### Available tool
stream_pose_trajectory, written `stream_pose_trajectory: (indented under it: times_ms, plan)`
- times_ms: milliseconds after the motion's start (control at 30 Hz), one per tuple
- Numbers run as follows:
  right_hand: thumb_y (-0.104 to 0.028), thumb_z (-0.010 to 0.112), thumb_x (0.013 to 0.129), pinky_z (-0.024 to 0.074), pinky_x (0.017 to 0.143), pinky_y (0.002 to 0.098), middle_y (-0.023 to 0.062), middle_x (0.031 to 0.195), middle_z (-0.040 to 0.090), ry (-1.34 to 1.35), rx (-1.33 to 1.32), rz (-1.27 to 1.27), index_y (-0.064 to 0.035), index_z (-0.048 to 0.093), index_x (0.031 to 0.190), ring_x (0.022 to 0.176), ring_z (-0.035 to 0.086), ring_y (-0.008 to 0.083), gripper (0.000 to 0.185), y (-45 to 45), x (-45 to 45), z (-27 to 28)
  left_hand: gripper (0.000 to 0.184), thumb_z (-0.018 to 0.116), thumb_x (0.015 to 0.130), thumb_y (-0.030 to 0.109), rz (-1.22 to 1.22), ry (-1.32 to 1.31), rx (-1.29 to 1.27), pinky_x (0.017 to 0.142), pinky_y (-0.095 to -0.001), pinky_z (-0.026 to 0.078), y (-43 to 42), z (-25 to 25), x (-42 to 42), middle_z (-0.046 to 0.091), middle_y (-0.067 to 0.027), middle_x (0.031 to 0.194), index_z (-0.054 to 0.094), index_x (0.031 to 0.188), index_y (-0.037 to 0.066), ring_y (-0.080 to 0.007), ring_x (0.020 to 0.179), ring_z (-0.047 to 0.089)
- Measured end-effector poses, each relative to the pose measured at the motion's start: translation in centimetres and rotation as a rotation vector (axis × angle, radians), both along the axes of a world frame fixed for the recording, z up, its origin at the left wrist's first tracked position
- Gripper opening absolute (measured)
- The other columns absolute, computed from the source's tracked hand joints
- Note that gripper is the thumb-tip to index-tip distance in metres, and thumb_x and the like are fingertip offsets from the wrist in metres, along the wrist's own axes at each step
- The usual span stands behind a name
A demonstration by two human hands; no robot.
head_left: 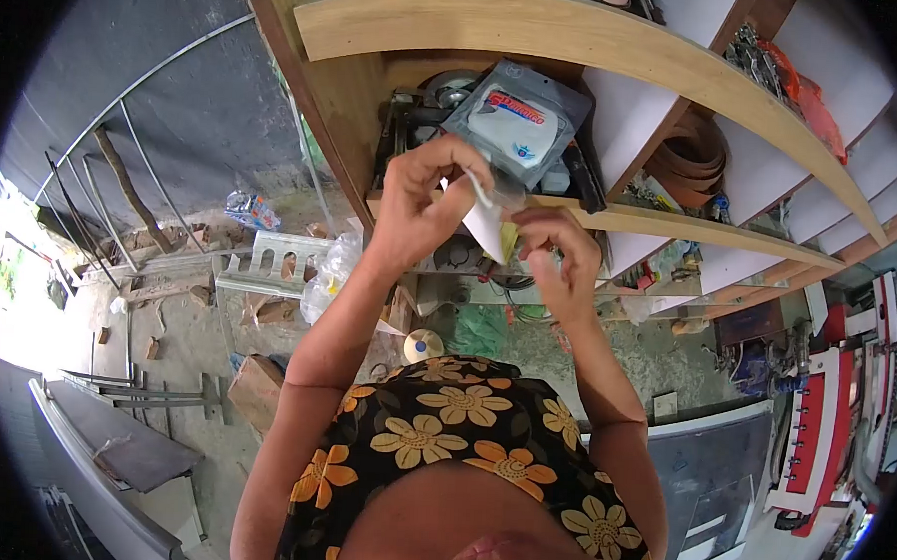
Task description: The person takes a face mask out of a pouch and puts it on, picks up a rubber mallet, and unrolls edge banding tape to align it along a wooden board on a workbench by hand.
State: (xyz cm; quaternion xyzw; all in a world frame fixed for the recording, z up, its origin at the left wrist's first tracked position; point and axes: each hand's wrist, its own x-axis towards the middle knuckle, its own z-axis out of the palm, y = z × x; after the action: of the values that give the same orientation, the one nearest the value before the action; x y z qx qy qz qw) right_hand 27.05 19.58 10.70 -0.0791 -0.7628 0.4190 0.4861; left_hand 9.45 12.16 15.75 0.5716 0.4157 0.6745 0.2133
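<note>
My left hand (pixel 422 204) is closed, with thumb and fingers pinching a thin white sheet-like piece (pixel 484 229) that hangs down to a point. Some clear plastic (pixel 509 196) shows beside its upper edge. To the right, my right hand (pixel 562 255) has its fingers curled in close to the white piece; what they grip, if anything, I cannot make out. A small yellow patch (pixel 510 240) shows between the two hands. Just beyond them, a grey package with a white label (pixel 520 123) lies in a shelf compartment.
A wooden shelf unit with a curved front board (pixel 539 32) stands ahead. Its compartments hold a brown rolled strip (pixel 689 162), metal hardware (pixel 753 68) and a red bag (pixel 816 111). Below are a white round container (pixel 424 347) and a cardboard box (pixel 258 392). Red-and-white equipment (pixel 817 436) stands right.
</note>
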Motion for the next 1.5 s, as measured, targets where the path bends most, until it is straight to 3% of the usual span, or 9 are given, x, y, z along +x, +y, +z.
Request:
stream_pose_trajectory:
  times_ms: [167,333,533,667,767,867,967,1233,1500]
  plan:
    - [-0.038,0.041,0.091,0.0386,0.055,0.0187,0.0047,0.089,0.061,-0.118,-0.465,0.13,0.0026,0.056,0.101,0.064,0.053,0.0065,0.045,0.6,-1.1,1.9,0.015,0.045,0.066,-0.004,-0.107,0.077,-0.042,0.064,-0.0225,0.041,-1.9,-1.0,-0.3,0.058,-0.0036,0.071,0.059,0.072,0.001,-0.0098,0.068,0.053]
    - [-0.013,0.057,0.088,0.0377,0.051,0.0179,-0.0012,0.077,0.058,-0.175,-0.551,0.365,-0.0014,0.06,0.098,0.059,0.051,0.004,0.016,0.0,-2.4,1.9,0.017,0.043,0.064,-0.005,-0.162,0.143,-0.028,0.064,-0.025,0.042,-2.5,-1.5,0.4,0.058,-0.0057,0.068,0.057,0.069,0.002,-0.0117,0.067,0.054]
    - [-0.013,0.055,0.089,0.0361,0.048,0.0173,0.0011,0.074,0.059,-0.167,-0.632,0.26,-0.0033,0.061,0.093,0.056,0.049,0.0033,0.012,-0.3,-2.5,1.4,0.016,0.046,0.065,-0.004,-0.234,0.064,-0.084,0.074,-0.028,0.044,-3.5,-2.9,0.4,0.062,-0.0079,0.072,0.06,0.071,0.001,-0.0162,0.074,0.059]
    - [-0.01,0.052,0.087,0.0329,0.042,0.0157,0.0079,0.079,0.063,0.249,-1.036,0.619,-0.006,0.06,0.085,0.051,0.042,0.003,0.01,1.2,-2.3,0.2,0.023,0.048,0.08,0.016,-0.429,-0.665,0.103,0.093,-0.0391,0.042,-3.6,-3.9,0.4,0.064,-0.0138,0.088,0.06,0.09,-0.001,-0.0246,0.094,0.062]
    - [-0.009,0.051,0.086,0.0347,0.041,0.0157,0.0107,0.085,0.063,0.518,-1.236,0.652,-0.0057,0.058,0.084,0.049,0.041,0.0039,0.008,1.8,-1.3,0.7,0.03,0.044,0.084,0.025,-0.359,-1.241,0.085,0.081,-0.034,0.045,-4.1,-4.0,-1.7,0.061,-0.0098,0.083,0.058,0.094,0.0,-0.0182,0.077,0.061]
    - [-0.011,0.052,0.083,0.0342,0.041,0.0162,0.0058,0.073,0.056,0.634,-1.205,0.633,-0.0083,0.053,0.081,0.047,0.039,0.004,0.004,2.8,0.3,1.5,0.028,0.045,0.084,0.024,-0.7,-1.206,0.173,0.064,-0.0281,0.042,-4.8,-5.3,-4.9,0.053,-0.0038,0.073,0.056,0.094,0.0,-0.0099,0.059,0.048]
    - [-0.009,0.05,0.083,0.0304,0.041,0.0159,0.0008,0.061,0.047,0.567,-1.111,0.634,-0.0063,0.053,0.08,0.047,0.037,0.0032,0.005,3.2,1.5,2.5,0.028,0.045,0.086,0.025,-0.495,-0.984,-0.1,0.052,-0.0236,0.033,-6.1,-4.5,-6.2,0.045,-0.0002,0.067,0.056,0.096,0.001,-0.0064,0.052,0.033]
    - [-0.011,0.057,0.084,0.0248,0.041,0.0155,-0.0068,0.058,0.043,-0.077,-0.64,0.225,-0.0012,0.056,0.081,0.047,0.032,-0.0007,0.01,3.8,3.2,4.9,0.039,0.068,0.079,0.01,0.312,0.187,-0.597,0.056,-0.0193,0.043,-6.7,-1.1,-4.6,0.061,-0.0032,0.08,0.055,0.112,-0.007,-0.0044,0.067,0.052]
    - [-0.011,0.058,0.084,0.0224,0.039,0.0151,-0.0073,0.055,0.042,-0.091,-0.481,0.124,-0.0018,0.057,0.082,0.044,0.03,-0.0018,0.01,3.5,5.0,6.4,0.029,0.067,0.08,0.012,0.211,0.044,-0.555,0.055,-0.0192,0.042,-6.5,-1.4,-5.3,0.06,-0.0009,0.072,0.061,0.103,-0.005,-0.0028,0.064,0.05]
